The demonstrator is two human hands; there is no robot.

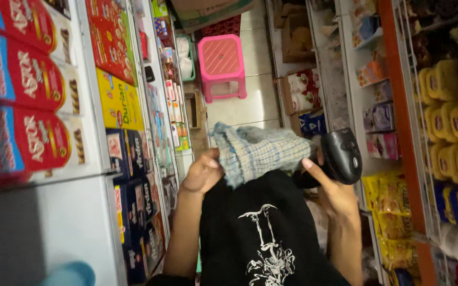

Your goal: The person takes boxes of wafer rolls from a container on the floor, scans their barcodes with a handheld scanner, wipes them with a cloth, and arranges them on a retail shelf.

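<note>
My left hand (202, 172) grips one end of a blue-grey checked cloth (255, 151), held in front of my black shirt with a white print (266, 238). My right hand (335, 193) is closed around a black handheld scanner (344, 154). Its thumb reaches toward the other end of the cloth. The cloth stretches between both hands at chest height and hides part of the right hand's fingers.
A narrow shop aisle with a tiled floor (255, 100). Shelves on the left carry red boxes (33, 79), a yellow box (117, 100) and dark blue packs (133, 212). Right-hand shelves hold yellow packs (451, 127). A pink plastic stool (221, 63) stands ahead, with cardboard boxes (292, 37) beyond.
</note>
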